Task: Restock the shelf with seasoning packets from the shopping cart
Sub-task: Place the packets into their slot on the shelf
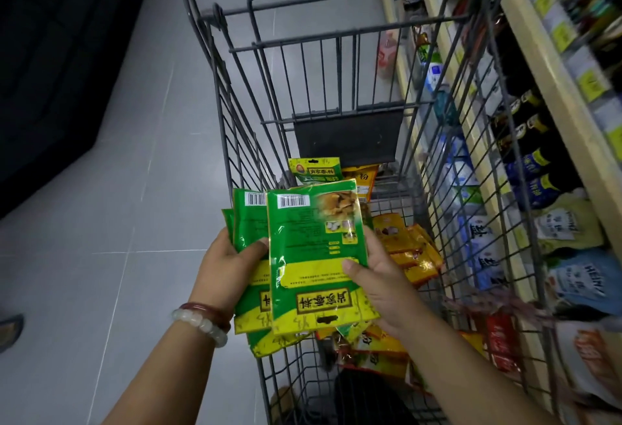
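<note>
Above the near end of the grey wire shopping cart [242, 94] I hold a fan of green and yellow seasoning packets. My left hand [229, 269] grips the rear packets [247, 222], thumb on their face. My right hand [383, 276] pinches the front packet [313, 256] at its right edge, thumb on top. Inside the cart lie one more green packet [314, 170] and several orange and yellow packets [409, 249]. The shelf [552, 88] runs along the right side of the cart.
The shelf holds dark bottles [535, 155], blue and white pouches [582, 283] and yellow price tags [589, 84]. Grey tiled floor [134, 155] spreads to the left of the cart. A dark unit [50, 54] stands at the far left.
</note>
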